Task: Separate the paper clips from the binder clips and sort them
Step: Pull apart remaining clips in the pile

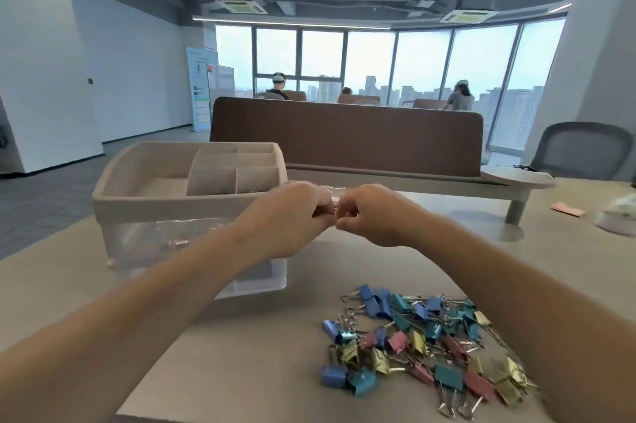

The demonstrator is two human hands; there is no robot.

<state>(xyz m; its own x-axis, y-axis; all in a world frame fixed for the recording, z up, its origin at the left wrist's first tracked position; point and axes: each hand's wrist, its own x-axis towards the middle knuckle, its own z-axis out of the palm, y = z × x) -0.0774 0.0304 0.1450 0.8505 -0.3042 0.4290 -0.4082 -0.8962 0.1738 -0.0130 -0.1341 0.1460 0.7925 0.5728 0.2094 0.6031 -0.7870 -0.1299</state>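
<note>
A heap of coloured binder clips (pixel 426 343), blue, teal, pink and gold, lies on the table at the front right. A clear organiser box with a beige compartment tray (pixel 144 202) stands at the left; its divided cells are at the back right. In front of the box's right end, my left hand (pixel 292 216) and my right hand (pixel 371 212) meet above the table. Both pinch a small clear plastic thing (pixel 333 193) between their fingertips; what it is stays hidden. No loose paper clips show clearly.
A brown desk divider (pixel 347 133) with a shelf runs across the back of the table. A grey office chair (pixel 581 150) stands at the far right. A pink slip (pixel 568 209) and a white object (pixel 619 216) lie near the right edge. People sit by the windows.
</note>
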